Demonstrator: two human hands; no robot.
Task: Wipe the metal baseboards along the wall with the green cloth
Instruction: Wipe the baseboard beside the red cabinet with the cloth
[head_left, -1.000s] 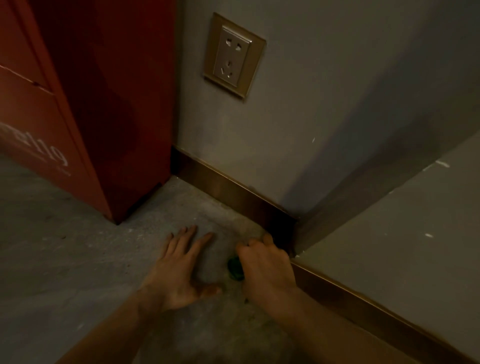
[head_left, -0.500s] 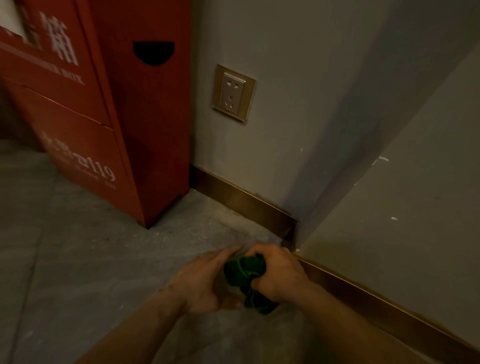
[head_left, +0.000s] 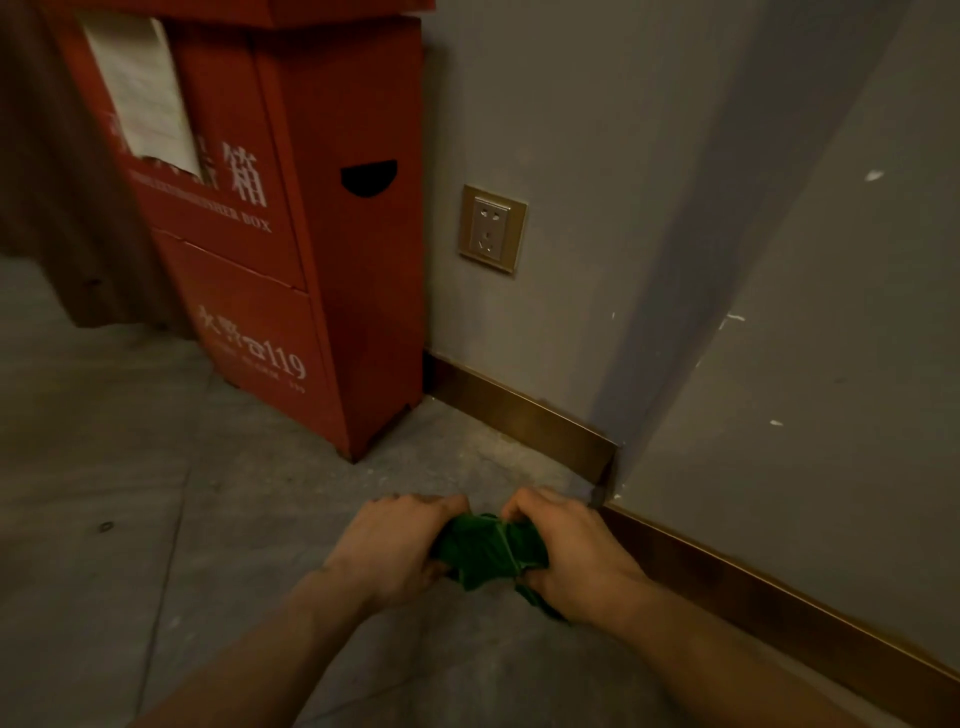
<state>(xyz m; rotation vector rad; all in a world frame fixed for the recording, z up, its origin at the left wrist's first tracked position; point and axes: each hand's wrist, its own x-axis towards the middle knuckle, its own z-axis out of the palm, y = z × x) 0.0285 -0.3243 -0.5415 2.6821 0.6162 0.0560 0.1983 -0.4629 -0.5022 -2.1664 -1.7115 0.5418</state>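
A dark green cloth (head_left: 488, 548), bronze-brown baseboards (head_left: 524, 421), a red box (head_left: 311, 249) with white lettering, grey walls (head_left: 597, 156).

The grey stone floor (head_left: 130, 467) carries a red box (head_left: 291, 249), which stands upright beside the wall corner.

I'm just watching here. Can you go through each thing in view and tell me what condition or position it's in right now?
green cloth: bunched up, gripped between both hands, off the baseboard.
left hand: curled round the cloth.
right hand: curled round the cloth.
metal baseboard: fixed along the wall foot, nothing touching it.
wall socket: nothing plugged in.
red fire box: doors shut, paper on its front.
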